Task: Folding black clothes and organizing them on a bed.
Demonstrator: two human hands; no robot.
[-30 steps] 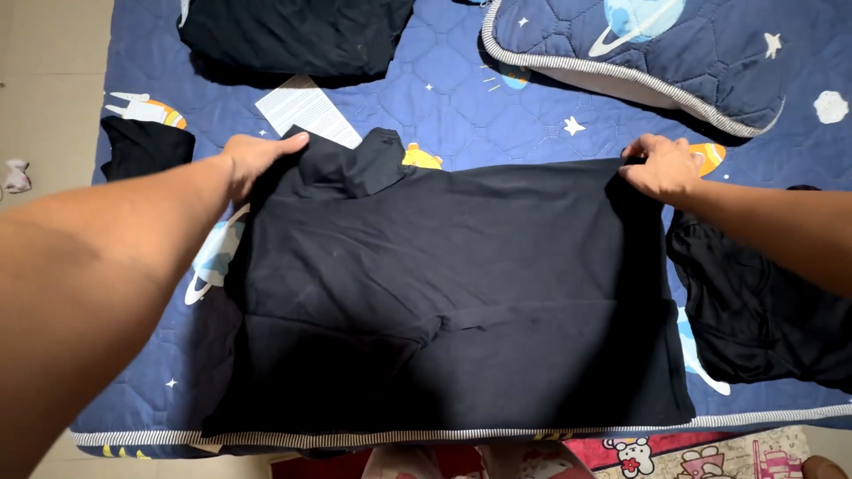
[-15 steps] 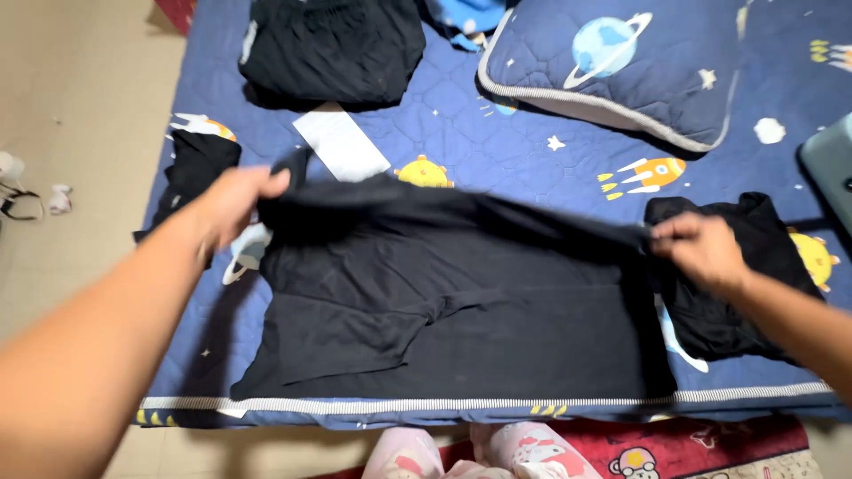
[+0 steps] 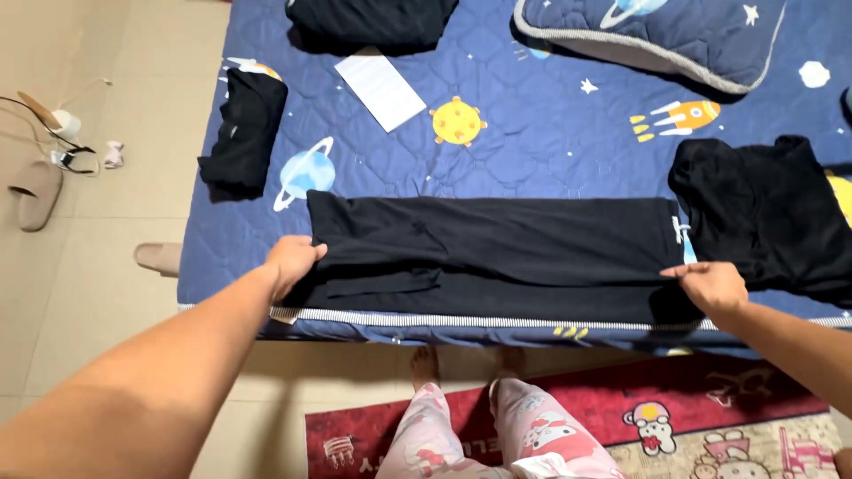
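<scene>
A black shirt (image 3: 497,253) lies folded into a long band along the near edge of a blue space-print bed (image 3: 532,151). My left hand (image 3: 293,260) grips its left end. My right hand (image 3: 710,284) pinches its right end near the bed's edge. Both hands rest low on the mattress, with the cloth stretched flat between them.
Another black garment (image 3: 768,208) lies at the right, a small folded black one (image 3: 244,133) at the left, and a black pile (image 3: 373,18) at the top. White paper (image 3: 382,87), a pillow (image 3: 657,35), slippers (image 3: 35,191) on the tiled floor, a red mat (image 3: 710,417) underfoot.
Both hands lifted the shirt's far edge and brought it toward me, folding the shirt in half into a narrow band by the bed's near edge. The view also pulled back.
</scene>
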